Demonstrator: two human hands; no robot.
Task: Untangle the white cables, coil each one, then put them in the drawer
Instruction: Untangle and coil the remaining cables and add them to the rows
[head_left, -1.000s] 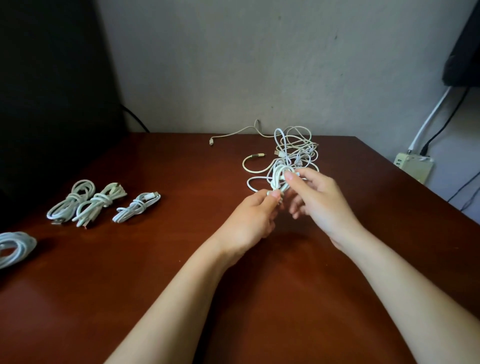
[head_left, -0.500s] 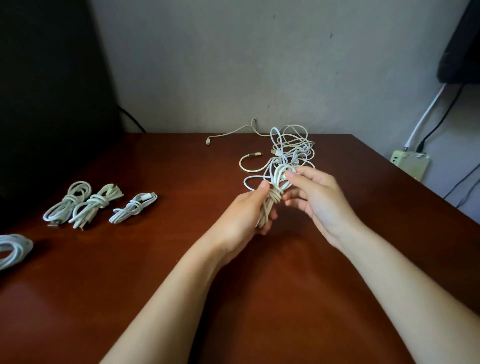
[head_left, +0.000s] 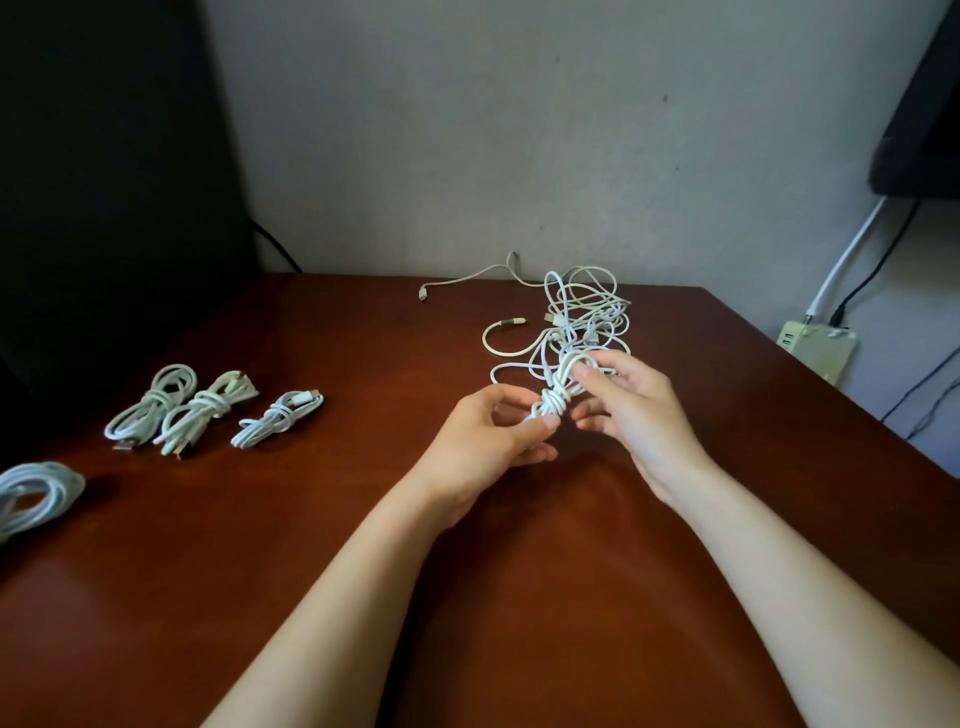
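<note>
Between my two hands is a small white cable bundle (head_left: 555, 397), wound round its own middle. My left hand (head_left: 491, 436) pinches its lower end between thumb and fingers. My right hand (head_left: 631, 410) holds the upper loops with thumb and forefinger. Just behind my hands, a tangle of loose white cables (head_left: 584, 317) lies on the brown table (head_left: 311, 545). One strand with a plug trails off to the left along the back edge. No drawer is in view.
Three coiled white cables (head_left: 208, 410) lie side by side at the left of the table. A larger white coil (head_left: 31, 493) sits at the far left edge. A power strip (head_left: 818, 351) with wires is beyond the table's right edge. The wall stands behind.
My left hand has slid down from gripping the bundle's middle to pinching its lower end. The wrapped turns round the bundle's middle now show. My right hand stays on the upper loops.
</note>
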